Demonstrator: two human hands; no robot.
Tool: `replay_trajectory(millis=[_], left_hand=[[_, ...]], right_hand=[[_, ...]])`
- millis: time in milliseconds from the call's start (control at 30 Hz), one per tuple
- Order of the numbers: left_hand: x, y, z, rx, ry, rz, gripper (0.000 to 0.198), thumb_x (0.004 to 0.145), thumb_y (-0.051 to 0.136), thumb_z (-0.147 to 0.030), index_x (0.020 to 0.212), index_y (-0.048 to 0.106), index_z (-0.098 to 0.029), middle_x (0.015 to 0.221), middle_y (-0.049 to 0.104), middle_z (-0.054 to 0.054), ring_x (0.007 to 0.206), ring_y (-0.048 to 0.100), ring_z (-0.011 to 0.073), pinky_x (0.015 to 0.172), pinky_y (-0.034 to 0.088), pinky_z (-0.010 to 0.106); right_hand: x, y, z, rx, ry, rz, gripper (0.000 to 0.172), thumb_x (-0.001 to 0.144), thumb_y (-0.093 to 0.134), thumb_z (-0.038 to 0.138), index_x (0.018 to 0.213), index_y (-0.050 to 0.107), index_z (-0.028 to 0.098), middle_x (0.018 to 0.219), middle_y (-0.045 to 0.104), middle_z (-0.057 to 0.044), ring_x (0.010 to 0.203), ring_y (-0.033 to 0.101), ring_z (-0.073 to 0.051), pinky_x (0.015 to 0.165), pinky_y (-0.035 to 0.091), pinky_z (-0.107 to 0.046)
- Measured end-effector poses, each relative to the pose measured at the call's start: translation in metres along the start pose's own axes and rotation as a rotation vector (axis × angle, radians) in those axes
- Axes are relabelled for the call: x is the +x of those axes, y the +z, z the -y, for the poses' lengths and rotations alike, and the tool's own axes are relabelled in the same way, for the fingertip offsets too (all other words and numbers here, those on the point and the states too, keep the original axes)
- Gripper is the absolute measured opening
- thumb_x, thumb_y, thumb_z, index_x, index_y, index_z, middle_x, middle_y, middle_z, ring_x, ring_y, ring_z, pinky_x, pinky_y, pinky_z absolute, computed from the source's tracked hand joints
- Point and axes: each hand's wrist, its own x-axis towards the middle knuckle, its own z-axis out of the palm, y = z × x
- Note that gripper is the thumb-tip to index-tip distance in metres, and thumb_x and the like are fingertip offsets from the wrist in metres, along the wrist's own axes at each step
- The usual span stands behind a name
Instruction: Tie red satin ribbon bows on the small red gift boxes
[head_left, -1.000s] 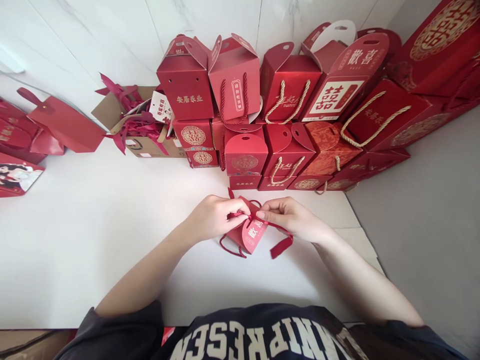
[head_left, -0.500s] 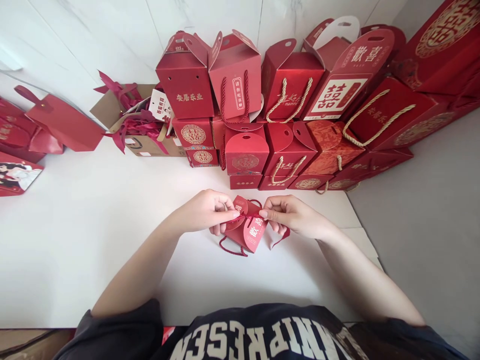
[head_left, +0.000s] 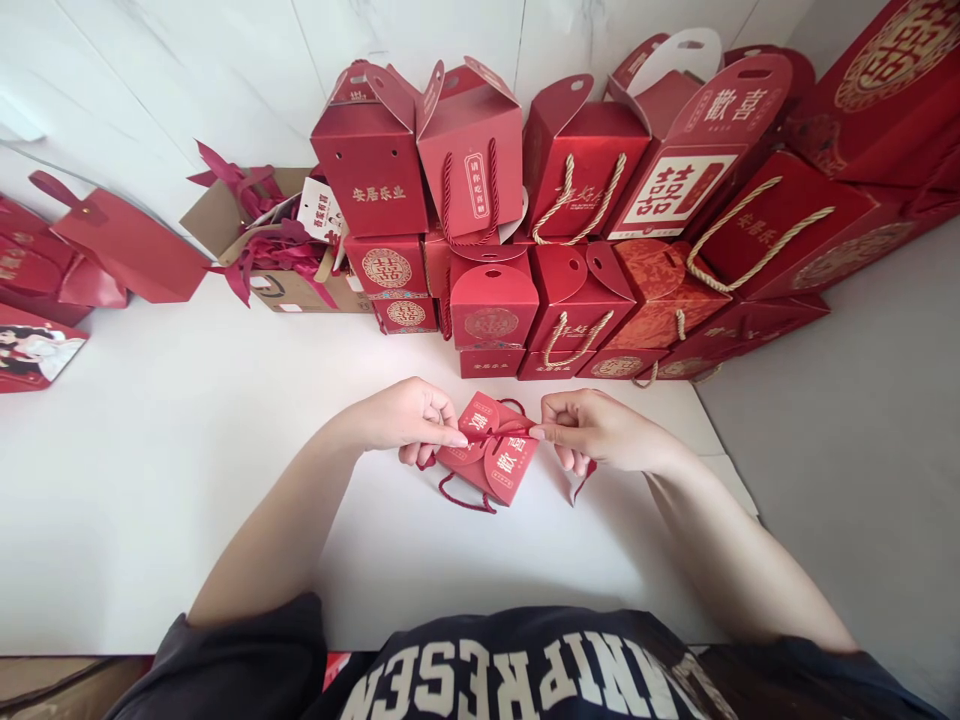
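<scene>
A small red gift box (head_left: 495,465) with gold characters and a red cord handle lies on the white table (head_left: 150,470) in front of me. A red ribbon (head_left: 499,434) runs across its top flaps. My left hand (head_left: 401,420) pinches one end of the ribbon at the box's left side. My right hand (head_left: 592,432) pinches the other end on the right, and a loose ribbon tail hangs below its fingers. Both hands are closed, and the ribbon is stretched between them.
Stacked red gift boxes and bags (head_left: 570,210) with rope handles line the wall behind. A brown cardboard box (head_left: 277,250) full of red ribbons sits at the back left. More red bags (head_left: 112,250) lie at the far left. The table's right edge drops off to a grey floor (head_left: 862,420).
My hands have moved apart, drawing the ribbon tight across the box top. The box has settled slightly further from me and the loose tail has shortened.
</scene>
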Motion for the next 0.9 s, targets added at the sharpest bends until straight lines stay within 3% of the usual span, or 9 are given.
replay_trajectory(millis=[267,400,533,700,800,900], left_hand=[[-0.005,-0.010,0.004,0.104,-0.054,0.075,0.039,0.075,0.068,-0.053,0.066,0.063,-0.016,0.049,0.061,0.001,0.035,0.051,0.0087,0.036,0.036,0.018],[-0.002,-0.014,0.006,0.127,-0.043,0.178,0.032,0.072,0.072,-0.048,0.067,0.066,-0.017,0.044,0.058,-0.001,0.031,0.047,0.0081,0.033,0.032,0.017],[0.001,-0.018,0.009,0.164,-0.007,0.201,0.028,0.073,0.071,-0.046,0.068,0.069,-0.018,0.045,0.060,-0.001,0.031,0.042,0.0068,0.033,0.029,0.018],[-0.001,-0.024,0.014,0.263,0.247,0.290,0.021,0.078,0.069,-0.039,0.072,0.077,-0.020,0.064,0.066,0.002,0.048,0.048,0.0089,0.044,0.037,0.020],[0.000,-0.023,0.016,0.297,0.477,0.264,0.012,0.075,0.074,-0.033,0.070,0.078,-0.023,0.086,0.065,0.005,0.073,0.058,0.0133,0.068,0.049,0.022],[0.002,-0.019,0.014,0.313,0.656,0.213,0.009,0.072,0.078,-0.033,0.068,0.079,-0.026,0.099,0.064,0.007,0.094,0.058,0.0182,0.088,0.049,0.028]], right_hand=[[0.001,0.000,0.004,0.054,0.029,0.038,0.038,0.080,0.067,0.053,0.071,0.052,0.019,0.051,0.060,0.003,0.041,0.057,-0.009,0.040,0.047,-0.020],[0.003,-0.002,-0.002,0.073,0.047,0.065,0.035,0.079,0.067,0.054,0.084,0.059,0.020,0.047,0.058,0.005,0.036,0.053,-0.009,0.035,0.042,-0.018],[0.003,-0.004,-0.004,0.043,0.045,0.044,0.037,0.080,0.066,0.056,0.079,0.053,0.020,0.046,0.057,0.005,0.035,0.053,-0.010,0.032,0.039,-0.018],[0.001,-0.002,-0.001,-0.024,0.062,0.003,0.036,0.082,0.064,0.053,0.076,0.049,0.021,0.048,0.057,0.005,0.035,0.050,-0.009,0.030,0.037,-0.018],[0.000,0.002,0.000,-0.040,0.060,-0.032,0.035,0.084,0.061,0.052,0.076,0.048,0.021,0.049,0.058,0.004,0.036,0.051,-0.009,0.031,0.039,-0.019],[0.000,0.004,0.001,-0.057,0.048,-0.040,0.035,0.084,0.061,0.052,0.075,0.049,0.021,0.050,0.059,0.004,0.037,0.051,-0.009,0.032,0.038,-0.019]])
